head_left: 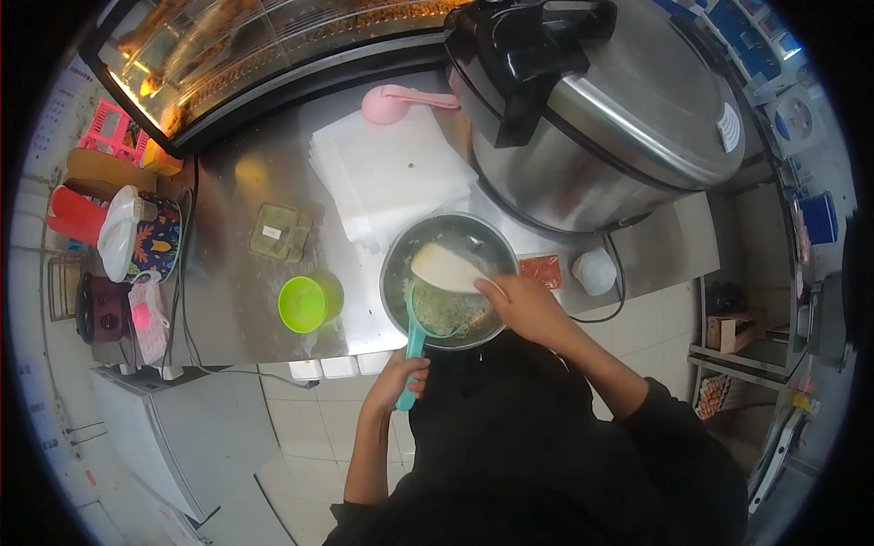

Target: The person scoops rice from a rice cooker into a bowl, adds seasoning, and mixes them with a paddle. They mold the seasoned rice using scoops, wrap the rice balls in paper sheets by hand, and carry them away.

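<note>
A metal bowl (393, 298) stands at the front edge of the steel counter. My left hand (398, 380) is closed around the handle of a teal strainer or scoop (415, 342), whose head lies inside the bowl. Pale green, moist-looking bits (443, 310) sit in the head; I cannot make out what they are. My right hand (521, 306) grips a cream-white rice paddle (446, 269), its broad blade held over the bowl just above the green bits. Part of the strainer's head is hidden by the paddle and the contents.
Behind the bowl lie white paper sheets (387, 173) with a pink scoop (386, 105) on them. A large steel rice cooker (564, 155) is at the right, near a red packet (542, 271). To the left are a green cup (303, 306) and a small container (279, 233).
</note>
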Demonstrator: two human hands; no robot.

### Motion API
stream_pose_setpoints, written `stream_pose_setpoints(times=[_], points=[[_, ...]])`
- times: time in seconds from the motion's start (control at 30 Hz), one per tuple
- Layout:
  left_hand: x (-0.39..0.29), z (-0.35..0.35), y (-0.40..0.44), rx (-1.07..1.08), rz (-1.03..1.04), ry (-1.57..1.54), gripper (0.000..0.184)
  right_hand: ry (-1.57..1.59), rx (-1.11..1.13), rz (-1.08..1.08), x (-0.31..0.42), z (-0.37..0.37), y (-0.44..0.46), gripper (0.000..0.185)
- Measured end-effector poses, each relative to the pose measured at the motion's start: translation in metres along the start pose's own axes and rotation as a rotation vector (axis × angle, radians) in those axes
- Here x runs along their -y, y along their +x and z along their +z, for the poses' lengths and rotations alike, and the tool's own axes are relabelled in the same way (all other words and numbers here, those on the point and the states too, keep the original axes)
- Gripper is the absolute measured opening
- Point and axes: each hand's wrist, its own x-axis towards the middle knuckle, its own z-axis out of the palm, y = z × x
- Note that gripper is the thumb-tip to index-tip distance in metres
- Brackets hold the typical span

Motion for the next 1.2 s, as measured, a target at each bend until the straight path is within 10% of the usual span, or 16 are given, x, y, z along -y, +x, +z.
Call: stream_pose_setpoints(times=[0.57,0.7,0.83,0.9,1.03,1.2], points=[[0.008,-0.026,-0.011,0.226,0.047,-0.533,0.006,-0.287,-0.152,0.144,-0.037,0.027,0.002,0.030],[-0.006,-0.030,-0.017,0.165,0.107,-0.535,0.007,-0.571,-0.438,-0.186,-0.048,0.036,0.006,0.035],[-0.012,-0.034,-0.020,0.237,0.125,-0.530,0.007,-0.201,-0.418,0.104,-0.082,0.022,0.030,0.030],[-0.018,-0.035,-0.018,0.302,0.142,-0.531,0.007,0.245,-0.066,0.102,-0.109,0.015,0.041,0.026],[-0.035,-0.029,-0.019,0.319,0.177,-0.506,0.009,0.050,-0.445,-0.245,-0.132,-0.001,0.008,0.024],[-0.054,-0.012,-0.020,0.284,0.202,-0.382,0.008,0.388,-0.341,0.331,-0.157,-0.094,-0.129,0.024]])
